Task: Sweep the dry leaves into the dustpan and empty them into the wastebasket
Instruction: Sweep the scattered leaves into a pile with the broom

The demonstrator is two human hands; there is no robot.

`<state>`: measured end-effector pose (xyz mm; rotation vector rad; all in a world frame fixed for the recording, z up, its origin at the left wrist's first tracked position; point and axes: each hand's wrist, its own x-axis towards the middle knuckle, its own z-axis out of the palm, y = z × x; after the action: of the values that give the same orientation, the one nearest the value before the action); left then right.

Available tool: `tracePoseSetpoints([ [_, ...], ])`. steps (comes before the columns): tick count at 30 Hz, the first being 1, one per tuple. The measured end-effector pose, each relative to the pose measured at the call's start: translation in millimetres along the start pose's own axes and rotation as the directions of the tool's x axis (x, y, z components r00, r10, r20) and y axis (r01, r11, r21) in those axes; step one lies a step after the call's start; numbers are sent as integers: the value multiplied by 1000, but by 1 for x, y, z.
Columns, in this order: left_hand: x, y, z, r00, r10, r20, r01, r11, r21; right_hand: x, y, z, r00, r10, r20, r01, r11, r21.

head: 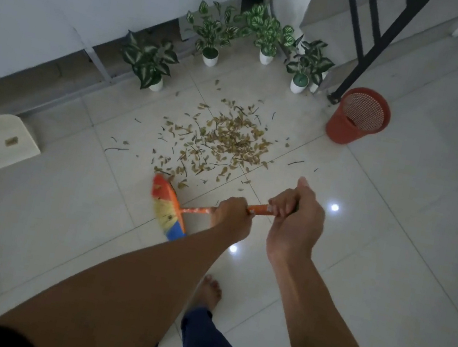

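Fingers [279, 208] of both hands are curling tight round the orange broom handle [259, 210], pressed together side by side. Over at the far left, the cream dustpan [2, 141] is lying on the floor tiles [394, 233] near the wall, well apart from the sweeping. Further along, several potted plants [150, 60] are standing in a row by the wall. In front of them the dry leaves [224, 139] are lying scattered in a loose heap on the tiles. The broom head [168, 208], red, yellow and blue, is touching the floor at the near edge of that heap, with a few leaves just beside it. The left hand [233, 213] is gripping the handle lower down, and the right hand [294, 218] is gripping just above it, thumb pointing up. A bare foot [208, 292] is standing below them. Off to the right the red wastebasket [358, 116] is standing upright beside a dark railing [363, 44].
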<state>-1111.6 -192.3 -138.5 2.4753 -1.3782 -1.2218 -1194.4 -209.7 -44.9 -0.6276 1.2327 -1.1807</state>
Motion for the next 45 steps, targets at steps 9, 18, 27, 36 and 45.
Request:
tracePoseSetpoints([
  [9, -22, 9, -46, 986, 6, -166, 7, 997, 79, -12, -44, 28, 991, -59, 119, 52, 997, 60],
  [18, 1, -72, -59, 997, -80, 2, 78, 982, 173, -47, 16, 66, 998, 31, 49, -26, 994, -106],
  [27, 7, -35, -110, 969, 235, 74, -244, 957, 158, -44, -34, 102, 990, -143, 7, 143, 987, -71],
  [36, 31, -163, -237, 992, 124, -10, -120, 970, 214, -64, 10, 257, 996, -28, 87, 22, 997, 76],
  [45, 76, -283, -263, 994, 51, 93, -74, 961, 265, -106, 119, 335, 999, 29, 41, -25, 996, -88],
])
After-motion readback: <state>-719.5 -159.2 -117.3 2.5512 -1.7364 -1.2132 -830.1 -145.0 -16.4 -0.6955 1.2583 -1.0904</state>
